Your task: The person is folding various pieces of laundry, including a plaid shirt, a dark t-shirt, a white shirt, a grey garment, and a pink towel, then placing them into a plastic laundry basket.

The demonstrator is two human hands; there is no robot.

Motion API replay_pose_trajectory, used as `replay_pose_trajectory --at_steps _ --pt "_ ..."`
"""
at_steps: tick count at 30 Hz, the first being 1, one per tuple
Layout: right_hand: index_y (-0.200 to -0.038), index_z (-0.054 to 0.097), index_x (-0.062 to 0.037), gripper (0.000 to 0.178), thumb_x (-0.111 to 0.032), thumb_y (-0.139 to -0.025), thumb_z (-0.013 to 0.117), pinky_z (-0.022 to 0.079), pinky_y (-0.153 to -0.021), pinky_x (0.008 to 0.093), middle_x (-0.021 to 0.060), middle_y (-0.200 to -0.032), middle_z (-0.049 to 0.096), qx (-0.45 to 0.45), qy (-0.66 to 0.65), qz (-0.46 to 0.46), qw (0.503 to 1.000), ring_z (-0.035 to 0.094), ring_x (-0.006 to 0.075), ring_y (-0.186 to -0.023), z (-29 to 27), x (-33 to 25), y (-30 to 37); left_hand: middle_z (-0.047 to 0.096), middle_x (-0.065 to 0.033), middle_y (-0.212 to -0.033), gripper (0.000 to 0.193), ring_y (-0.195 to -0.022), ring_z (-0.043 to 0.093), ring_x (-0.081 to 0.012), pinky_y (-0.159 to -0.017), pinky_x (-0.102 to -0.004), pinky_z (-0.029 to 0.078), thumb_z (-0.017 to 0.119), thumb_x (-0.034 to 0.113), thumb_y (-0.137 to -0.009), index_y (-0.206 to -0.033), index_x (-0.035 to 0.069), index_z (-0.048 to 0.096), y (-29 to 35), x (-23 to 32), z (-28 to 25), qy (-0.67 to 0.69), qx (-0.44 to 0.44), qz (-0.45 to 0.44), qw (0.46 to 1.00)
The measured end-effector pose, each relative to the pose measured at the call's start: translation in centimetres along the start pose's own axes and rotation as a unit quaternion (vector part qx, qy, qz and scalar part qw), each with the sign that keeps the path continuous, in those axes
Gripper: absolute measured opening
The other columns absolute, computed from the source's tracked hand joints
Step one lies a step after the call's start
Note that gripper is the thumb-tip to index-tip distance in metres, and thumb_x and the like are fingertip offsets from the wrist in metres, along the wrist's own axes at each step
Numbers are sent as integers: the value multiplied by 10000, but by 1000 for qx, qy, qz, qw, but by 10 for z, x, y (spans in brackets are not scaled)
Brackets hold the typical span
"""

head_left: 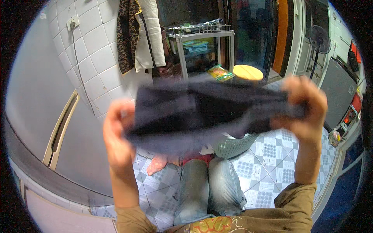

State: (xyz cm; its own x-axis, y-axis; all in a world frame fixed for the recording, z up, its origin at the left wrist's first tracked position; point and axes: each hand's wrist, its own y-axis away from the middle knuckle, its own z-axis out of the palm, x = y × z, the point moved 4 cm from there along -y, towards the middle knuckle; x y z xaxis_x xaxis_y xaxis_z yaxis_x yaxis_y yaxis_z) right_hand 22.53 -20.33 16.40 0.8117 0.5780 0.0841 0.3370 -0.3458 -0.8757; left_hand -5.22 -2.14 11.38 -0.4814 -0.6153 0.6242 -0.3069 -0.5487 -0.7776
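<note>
Grey-and-white tiled floor [268, 171] is lying below; left hand [119, 134] and right hand [314, 105] are gripping dark bluish cloth [194, 112] at opposite ends.

2 hands up, well apart, fingers toward each other. Left hand [118, 134] on the left, fingers curled in a grip; left wrist [120, 166] roughly straight. Left forearm [125, 190] rises from the near side, leaning slightly left. Right hand [309, 105] on the right, a bit farther up, fingers bent over leftward, also gripping. Right forearm [308, 161] near upright, elbow bent, at the near right. Both hands blurred, right more; individual finger positions can't be told. Both forearms bare.
</note>
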Motion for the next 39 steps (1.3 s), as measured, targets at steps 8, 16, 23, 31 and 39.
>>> replay_pose_trajectory --at_steps 8,16,23,31,39 --pt "-728 526 -36 237 -140 -722 739 436 -539 330 52 -707 510 -335 -428 314 778 557 246 -633 81 -112 183 623 -85 -995 470 -860 598 -130 -786 -245 469 602 -155 -615 -1071 -42 586 302 -49 -21 102 -32 -539 835" --pt "-713 547 -45 254 -142 -693 781 439 -589 274 67 -755 571 -282 -441 370 767 573 208 -665 82 -98 183 623 -101 -1049 422 -975 592 -161 -839 -269 478 568 -163 -669 -1072 -39 587 295 -50 -16 29 -76 -521 850" --pt "-1059 502 -33 424 -155 -715 719 436 -829 329 99 -972 569 -69 -209 536 815 561 228 -895 132 11 219 577 -153 -1148 401 -1044 566 -234 -865 -330 465 585 -54 -730 -1126 -7 546 213 -135 12 -152 32 -334 930" --pt "-1281 410 -66 765 -287 -637 759 244 -1057 492 197 -1364 331 -389 -21 309 868 310 388 -1264 179 -96 268 370 -176 -1374 709 -1280 344 -362 -1041 -487 286 777 244 -641 -1259 76 471 264 -127 48 -412 -357 -109 831" --pt "-1145 521 -19 465 -127 -699 599 456 -907 378 166 -1165 539 -318 85 215 920 516 319 -1093 168 -77 325 429 -177 -1335 798 -1226 429 -339 -1007 -446 367 802 128 -513 -1241 79 480 266 -160 24 -409 -388 -66 823"
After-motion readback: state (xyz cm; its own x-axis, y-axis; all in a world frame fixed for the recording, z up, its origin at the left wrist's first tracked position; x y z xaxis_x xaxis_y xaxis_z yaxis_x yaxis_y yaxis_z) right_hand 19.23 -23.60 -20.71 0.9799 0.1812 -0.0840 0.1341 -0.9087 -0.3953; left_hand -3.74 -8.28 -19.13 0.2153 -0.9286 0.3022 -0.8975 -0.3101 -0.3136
